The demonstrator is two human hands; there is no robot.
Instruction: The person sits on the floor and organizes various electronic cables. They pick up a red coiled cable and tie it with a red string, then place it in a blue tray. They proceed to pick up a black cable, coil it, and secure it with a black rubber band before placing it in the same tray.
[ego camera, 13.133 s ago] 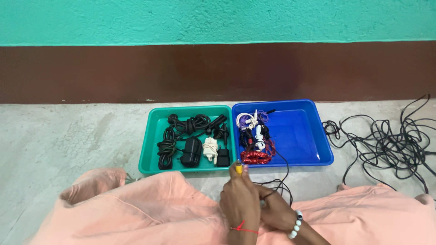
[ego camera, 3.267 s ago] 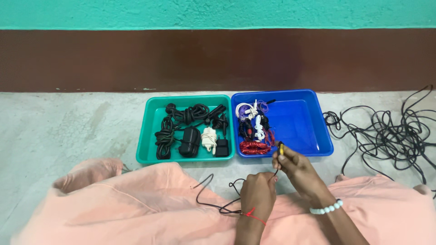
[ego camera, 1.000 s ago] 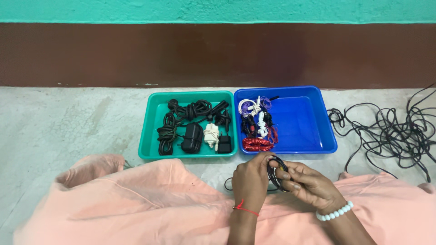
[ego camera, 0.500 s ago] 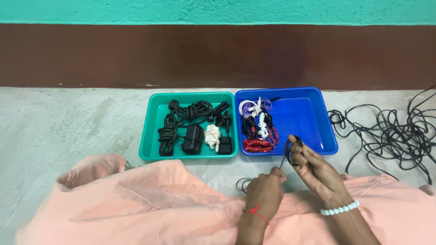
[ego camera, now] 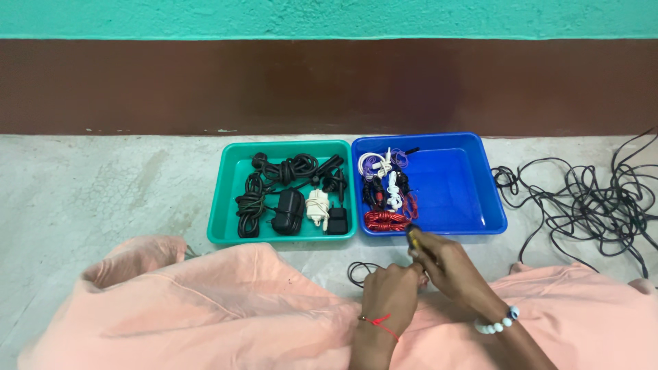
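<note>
Head view, looking down at a concrete floor (ego camera: 103,185) in front of a wall painted brown below and teal above.

Left hand (ego camera: 391,294): positioned low and centre, above peach-coloured fabric (ego camera: 226,308) spread over the lap. Fingers curled shut around a thin black cable (ego camera: 356,270). Red thread tied at the wrist.

Right hand (ego camera: 445,264): placed just beside the left hand, touching it at the knuckles. Fingers pinched closed on the same cable near its yellow-tipped plug end (ego camera: 412,236), pointed towards the blue tray. White bead bracelet (ego camera: 495,322) worn at the wrist.

Black cable: held between both hands, with one loop hanging onto the floor just left of the left hand, near the front edge of the two trays.

Green tray (ego camera: 226,199): set on the floor ahead of the hands, to the left. Loaded with coiled black cords, a black adapter (ego camera: 288,211) and a white adapter (ego camera: 317,207).

Blue tray (ego camera: 473,185): set touching the green tray on its right side. Bundled cables in white, purple, black and red (ego camera: 385,219) grouped in its left half; right half bare.

Tangle of loose black wire (ego camera: 589,205): spread on the floor to the right of the blue tray, apart from both hands.
</note>
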